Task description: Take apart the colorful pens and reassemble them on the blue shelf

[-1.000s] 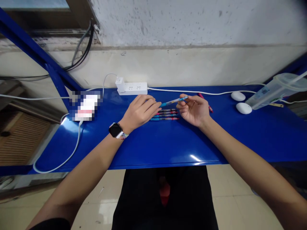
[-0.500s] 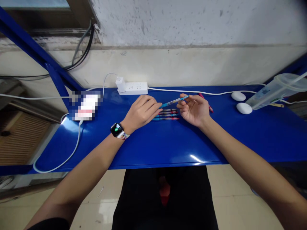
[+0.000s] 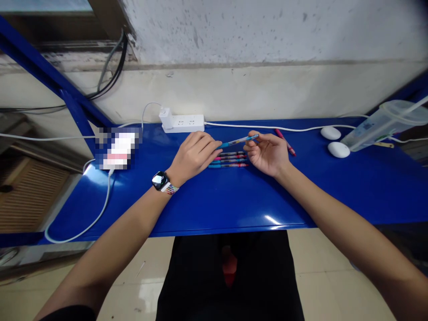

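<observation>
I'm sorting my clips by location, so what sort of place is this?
Probably an indoor desk area, perhaps in a home or dormitory: there's a blue table against a spotted wall, a white power strip near its back edge, and a row of pens.

At left of the frame, pixelation masks what may be a phone (image 3: 119, 150). The left hand (image 3: 193, 156) hides one end of the blue pen (image 3: 238, 141). The top edge crops a window frame (image 3: 109, 20), upper left.

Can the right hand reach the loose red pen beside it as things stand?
Probably yes: the red pen lies beside the right hand, nothing visibly between, though that hand holds the blue pen.
</observation>
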A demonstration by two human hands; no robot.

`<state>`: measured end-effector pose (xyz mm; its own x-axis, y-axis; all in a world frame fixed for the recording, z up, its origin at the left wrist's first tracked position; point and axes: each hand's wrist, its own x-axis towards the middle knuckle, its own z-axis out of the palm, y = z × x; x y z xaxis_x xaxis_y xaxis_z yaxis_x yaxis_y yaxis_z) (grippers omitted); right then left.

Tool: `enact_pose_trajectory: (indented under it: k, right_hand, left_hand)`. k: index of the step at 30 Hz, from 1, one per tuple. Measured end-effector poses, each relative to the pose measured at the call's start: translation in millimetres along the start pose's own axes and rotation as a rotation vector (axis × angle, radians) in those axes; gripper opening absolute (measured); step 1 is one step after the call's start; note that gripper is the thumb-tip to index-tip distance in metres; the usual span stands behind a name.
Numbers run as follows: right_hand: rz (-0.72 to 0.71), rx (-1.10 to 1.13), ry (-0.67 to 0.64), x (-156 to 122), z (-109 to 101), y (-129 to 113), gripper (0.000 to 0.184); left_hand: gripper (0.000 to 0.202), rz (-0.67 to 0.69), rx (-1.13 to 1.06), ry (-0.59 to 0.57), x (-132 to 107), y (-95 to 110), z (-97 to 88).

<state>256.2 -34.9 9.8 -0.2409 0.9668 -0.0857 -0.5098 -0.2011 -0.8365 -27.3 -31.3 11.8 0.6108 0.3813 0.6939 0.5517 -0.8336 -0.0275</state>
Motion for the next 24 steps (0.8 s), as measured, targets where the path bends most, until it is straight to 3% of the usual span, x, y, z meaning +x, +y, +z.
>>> enact_pose_trajectory:
  k: [8, 16, 24]
  right_hand:
    - [-0.002, 0.028, -0.007, 0.6, 0.4, 3.2, 0.030]
    - [-0.042, -0.089, 0.024, 1.8, 1.4, 5.3, 0.024]
    - [-0.054, -0.037, -0.017, 2.8, -0.1, 7.1, 0.027]
  left_hand:
    - [0.027, -0.101, -0.029, 0.024, -0.6, -0.7, -0.1]
    - [0.030, -0.206, -0.079, 0.155, -2.0, -0.5, 3.7]
    - [0.030, -0.204, -0.079, 0.190, -3.9, -3.6, 4.4]
